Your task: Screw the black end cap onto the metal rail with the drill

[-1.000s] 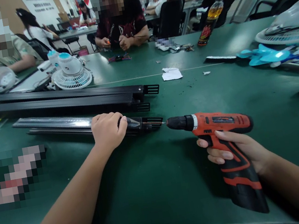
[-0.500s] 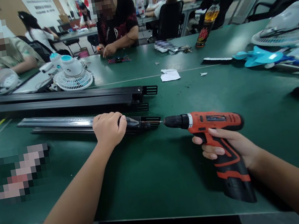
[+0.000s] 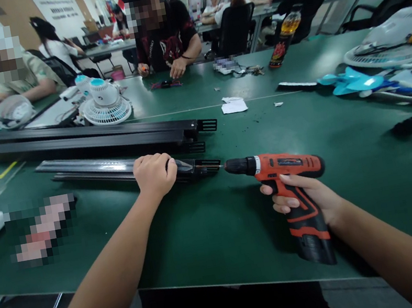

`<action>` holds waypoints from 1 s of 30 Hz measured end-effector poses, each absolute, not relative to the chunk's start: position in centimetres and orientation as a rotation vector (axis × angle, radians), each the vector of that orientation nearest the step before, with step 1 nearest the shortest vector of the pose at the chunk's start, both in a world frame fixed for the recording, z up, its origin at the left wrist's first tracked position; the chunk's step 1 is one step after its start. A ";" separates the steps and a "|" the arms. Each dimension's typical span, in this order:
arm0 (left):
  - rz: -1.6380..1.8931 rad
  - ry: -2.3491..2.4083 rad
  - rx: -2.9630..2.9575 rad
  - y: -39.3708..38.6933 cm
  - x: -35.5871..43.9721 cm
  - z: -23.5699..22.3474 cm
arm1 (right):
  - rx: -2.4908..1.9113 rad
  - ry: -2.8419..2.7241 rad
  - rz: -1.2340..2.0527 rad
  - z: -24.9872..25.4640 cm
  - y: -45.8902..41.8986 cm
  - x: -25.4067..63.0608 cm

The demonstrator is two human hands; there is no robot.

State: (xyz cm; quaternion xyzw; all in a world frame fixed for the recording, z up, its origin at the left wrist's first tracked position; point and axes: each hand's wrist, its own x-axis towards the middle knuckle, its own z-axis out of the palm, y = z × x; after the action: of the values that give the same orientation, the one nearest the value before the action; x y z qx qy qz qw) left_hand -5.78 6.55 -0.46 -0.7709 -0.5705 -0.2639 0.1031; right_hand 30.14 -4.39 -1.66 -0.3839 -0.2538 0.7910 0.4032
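Note:
My left hand [image 3: 157,174] is closed around a long black bar [image 3: 93,168] with a shiny top, lying on the green table. Past my fingers the bar ends in a slotted black end piece [image 3: 208,166]. In my right hand [image 3: 297,196] is an orange and black cordless drill [image 3: 289,163], gripped by its handle and pointing left. The thin bit of the drill reaches to the slotted end; whether it touches a screw there is too small to tell. A second pair of long black bars [image 3: 85,144] lies just behind, parallel to the held one.
White fan parts [image 3: 106,105] stand at the back left. Light blue fan blades [image 3: 352,81] and a white fan [image 3: 383,51] are at the right. A tilted drink bottle [image 3: 285,39], paper scraps [image 3: 233,104] and a black item [image 3: 410,125] lie about. A person [image 3: 165,39] sits opposite.
The drill and my right hand have shifted slightly left, with the bit staying at the bar's slotted end. My left hand keeps its grip. The camera view has moved a little.

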 end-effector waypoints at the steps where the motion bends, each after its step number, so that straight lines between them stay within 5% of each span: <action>1: -0.772 -1.684 -2.273 6.5 -5.8 -0.4 | -0.971 -0.638 2.008 -1.5 -4.4 30.1; 30: -0.822 -1.692 -2.220 7.0 -5.8 -1.2 | -0.938 -0.663 2.008 -1.2 -4.2 29.9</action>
State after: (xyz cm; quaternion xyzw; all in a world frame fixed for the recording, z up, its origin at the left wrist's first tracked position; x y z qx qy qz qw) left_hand -5.85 6.99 -1.23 -0.7578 -0.5776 -0.2805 0.1159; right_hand 29.88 -4.19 -1.25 -0.3711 -0.2623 0.7946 0.4027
